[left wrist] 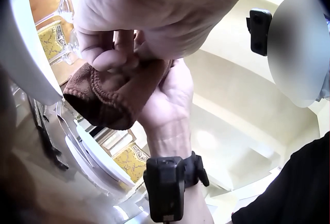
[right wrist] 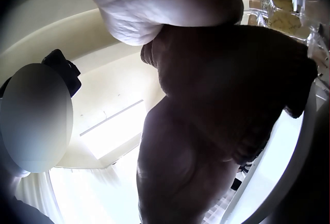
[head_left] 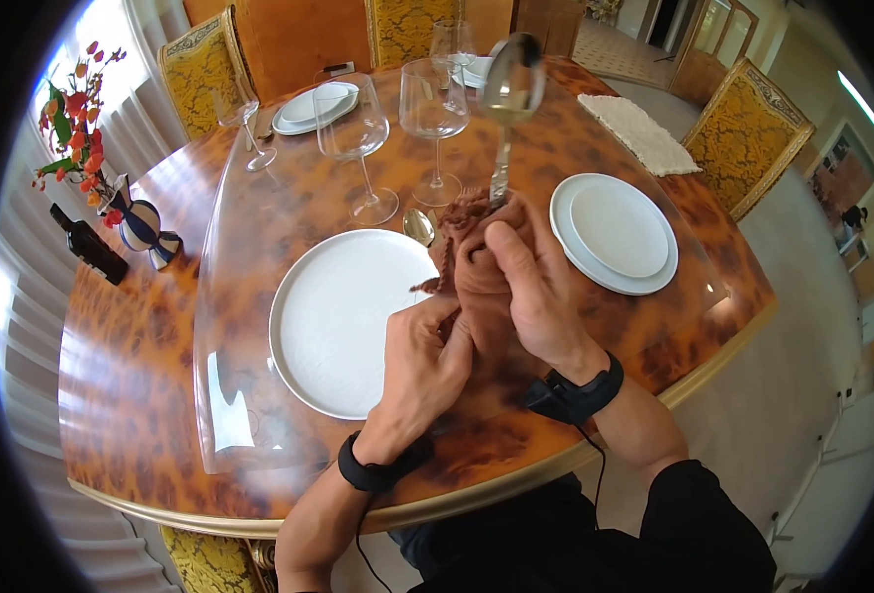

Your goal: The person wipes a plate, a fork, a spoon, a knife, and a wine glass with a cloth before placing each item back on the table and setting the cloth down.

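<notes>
Step in hand, by our reading: wiping the spoon point(head_left: 513, 89) with the cloth point(head_left: 486, 282). We judge the work to be at the handle, since the cloth is bunched about its lower part while the bowl stands bare above it.

Hands: close together, both engaged with the cloth. The right hand point(head_left: 545, 306) grips cloth and handle together, its thumb laid along the folds. The left hand point(head_left: 425, 361) pinches the cloth's lower part between thumb and fingers. Whether the handle's end reaches down to the left hand we cannot tell; the folds hide it.

Position: the spoon is held clear of the counter point(head_left: 516, 445), bowl uppermost in the head view, over the gap between the plate point(head_left: 343, 326) and the stack point(head_left: 620, 232). The bowl looks shiny but slightly blurred; we cannot say whether any marks remain. The other spoon point(head_left: 419, 227) lies just beyond the plate, near the glasses point(head_left: 355, 148). A fork point(left wrist: 64, 123) shows in the left wrist view.

Next move, our judgement: it calls for a steady right grip while the left draws the cloth along the handle; the bowl would then need the cloth brought up round it. Risk noted: a loose hold could let the spoon slip onto the plate.
</notes>
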`<state>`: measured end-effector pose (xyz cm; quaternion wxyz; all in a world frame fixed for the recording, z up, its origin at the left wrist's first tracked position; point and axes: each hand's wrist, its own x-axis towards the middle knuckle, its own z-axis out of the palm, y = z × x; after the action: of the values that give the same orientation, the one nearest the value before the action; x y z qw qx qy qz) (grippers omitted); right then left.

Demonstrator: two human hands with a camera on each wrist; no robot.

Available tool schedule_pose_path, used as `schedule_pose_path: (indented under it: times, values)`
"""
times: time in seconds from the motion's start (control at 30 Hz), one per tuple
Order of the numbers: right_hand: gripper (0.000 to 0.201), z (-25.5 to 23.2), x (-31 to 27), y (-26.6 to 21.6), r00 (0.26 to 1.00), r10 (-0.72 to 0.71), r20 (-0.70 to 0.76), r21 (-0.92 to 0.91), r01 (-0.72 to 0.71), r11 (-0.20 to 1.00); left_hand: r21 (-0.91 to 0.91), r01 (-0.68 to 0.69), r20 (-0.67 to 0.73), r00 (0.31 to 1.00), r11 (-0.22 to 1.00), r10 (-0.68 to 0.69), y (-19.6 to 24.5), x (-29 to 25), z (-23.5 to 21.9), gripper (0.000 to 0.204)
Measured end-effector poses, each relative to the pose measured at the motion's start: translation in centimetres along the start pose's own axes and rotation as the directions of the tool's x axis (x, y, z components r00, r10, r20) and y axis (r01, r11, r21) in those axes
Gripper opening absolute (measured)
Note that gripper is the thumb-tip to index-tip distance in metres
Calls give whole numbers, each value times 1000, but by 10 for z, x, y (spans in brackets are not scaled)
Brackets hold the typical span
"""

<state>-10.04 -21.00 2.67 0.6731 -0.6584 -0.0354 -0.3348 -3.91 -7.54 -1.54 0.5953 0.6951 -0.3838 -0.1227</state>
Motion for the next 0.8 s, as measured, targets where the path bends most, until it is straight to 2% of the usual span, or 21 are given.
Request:
schedule_pose_path:
  times: [0.1,0.13,0.17,0.23,0.3,0.37,0.4,0.43,0.47,0.5,0.53,0.57,0.6,0.63,0.67,0.73,0.77,0.8]
  values:
    - [16,-2,1,7,997,-18,-81,41,21,999,-221,-13,-140,990,975,-18,2,-1,14,10]
    - [18,-2,3,6,989,-78,-123,56,85,995,-252,-47,-119,993,967,17,10,2,9,23]
    - [19,-1,4,5,984,-83,-160,43,91,995,-404,45,-75,994,914,-81,10,3,4,45]
    - [22,2,2,5,968,-93,-232,21,100,995,-600,96,11,994,794,-111,16,4,1,56]
    - [27,12,-8,3,984,-65,-167,-34,61,998,-422,-108,120,977,900,173,10,5,5,63]
    - [27,9,-15,5,998,7,-68,-1,-7,1000,-410,-57,144,982,910,126,1,5,11,56]
    - [24,8,-15,12,998,-23,-53,65,26,998,-421,-18,161,982,907,94,-1,5,9,53]
    - [23,8,-14,11,1000,7,-28,115,-3,993,-433,21,181,981,901,64,0,6,6,50]
    - [23,7,-11,8,999,33,-6,161,-31,987,-343,-7,138,989,939,58,1,7,4,41]
    - [24,5,-10,4,998,56,13,202,-57,978,-318,14,154,987,948,37,7,7,2,40]
    - [26,6,-7,0,996,78,-46,136,-71,988,-295,34,177,984,955,20,15,5,0,39]
    - [25,-1,-5,3,991,130,-16,153,-126,980,-275,53,206,978,960,5,18,4,1,38]
    - [25,-6,-4,-2,989,135,-59,115,-127,985,-293,65,223,975,954,3,12,2,4,39]
    - [25,-9,-1,-8,985,138,-102,79,-130,988,-222,30,238,971,975,24,13,1,5,40]
    - [24,-15,8,-8,979,-40,-200,-36,33,999,-196,49,260,965,979,4,11,0,6,40]
    - [23,-44,25,-18,972,-87,-219,169,126,978,-156,80,281,959,985,-33,10,-1,6,40]
    - [23,-62,28,-34,985,-41,-166,259,83,962,-147,91,281,958,985,-47,13,0,4,40]
    - [23,-84,29,-50,988,-15,-156,194,45,980,-138,104,280,958,985,-61,16,1,4,40]
